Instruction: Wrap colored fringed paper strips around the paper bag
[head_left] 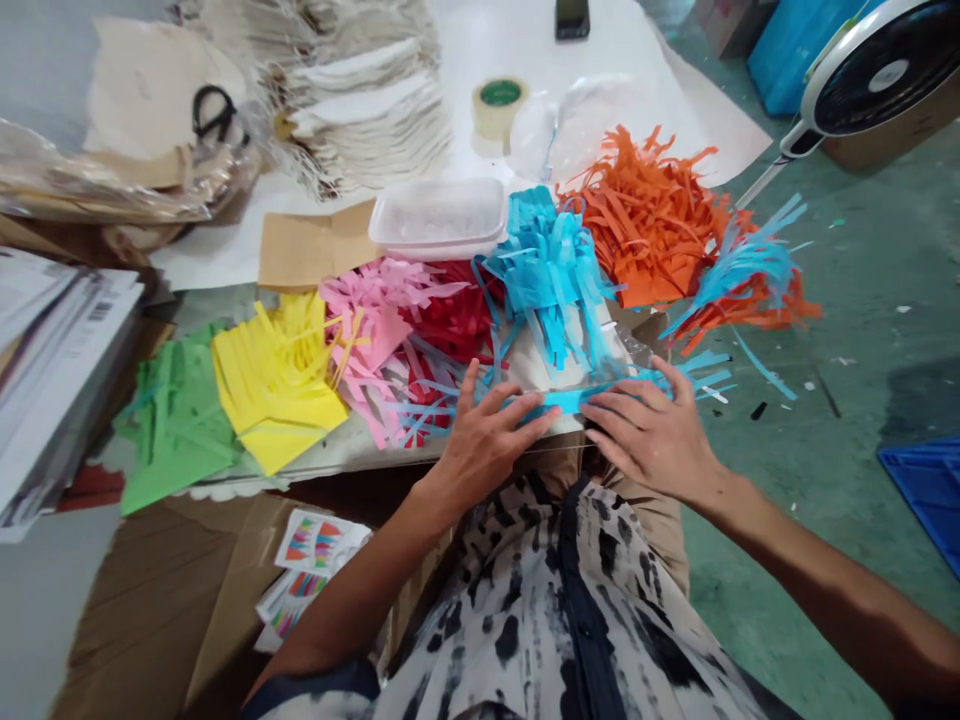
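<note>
A light-blue tissue paper tassel (pixel 568 401) lies along the table's near edge, its middle flattened into a narrow band and its cut fringe fanning out at both ends. My left hand (pixel 487 430) rests palm down over the left part of the band, fingers spread and stretched. On the right part, my right hand (pixel 656 430) lies the same way, fingers extended across the paper, little finger lifted. The undersides of both hands are hidden. Just beyond them sits a pile of blue fringed paper (pixel 551 265).
Fringed paper piles run along the table: green (pixel 180 410), yellow (pixel 281 380), pink (pixel 382 310), red (pixel 454 320), orange (pixel 645 220). Behind are a plastic tub (pixel 439 215), tape roll (pixel 499 108) and scissors (pixel 214 112). A fan (pixel 885 75) stands at right.
</note>
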